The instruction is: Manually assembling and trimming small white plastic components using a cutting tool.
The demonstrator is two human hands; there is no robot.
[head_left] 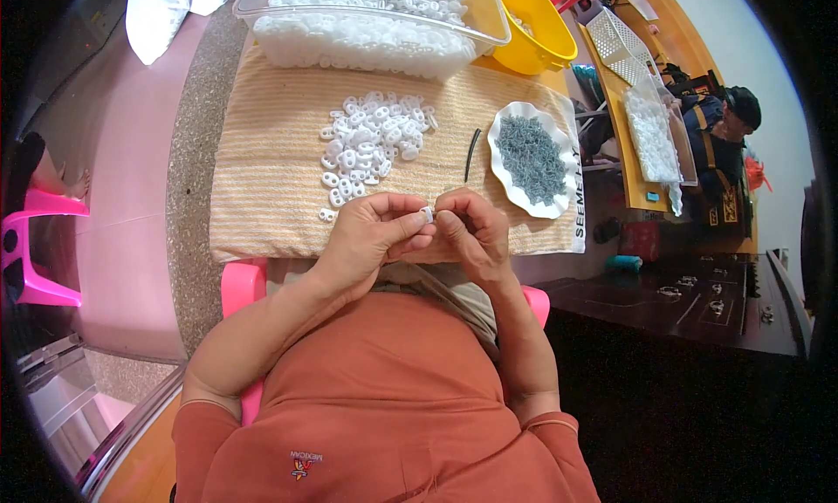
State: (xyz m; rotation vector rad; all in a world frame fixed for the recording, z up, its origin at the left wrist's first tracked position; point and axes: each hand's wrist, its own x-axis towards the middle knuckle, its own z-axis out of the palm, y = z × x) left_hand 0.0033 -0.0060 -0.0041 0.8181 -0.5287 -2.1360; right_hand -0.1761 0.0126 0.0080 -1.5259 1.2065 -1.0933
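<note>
Between the thumb and fingers of my left hand (384, 228) is a small white two-holed plastic piece (427, 214). My right hand (472, 232) is pinched close beside it, its fingertips almost meeting the piece; whatever they grip is too small to make out. Just beyond my hands, a loose pile of the same white pieces (371, 136) lies on a striped towel (262, 180). To the right stands a white scalloped dish (497, 167) full of small grey metal parts (531, 158), seemingly springs. A thin black stick (472, 154) lies between pile and dish.
A clear plastic bin (484, 34) heaped with white pieces stands at the far edge, with a yellow basin (554, 54) to its right. A pink stool (48, 246) is on the floor at left. Another person (724, 123) sits at far right by another table (633, 176).
</note>
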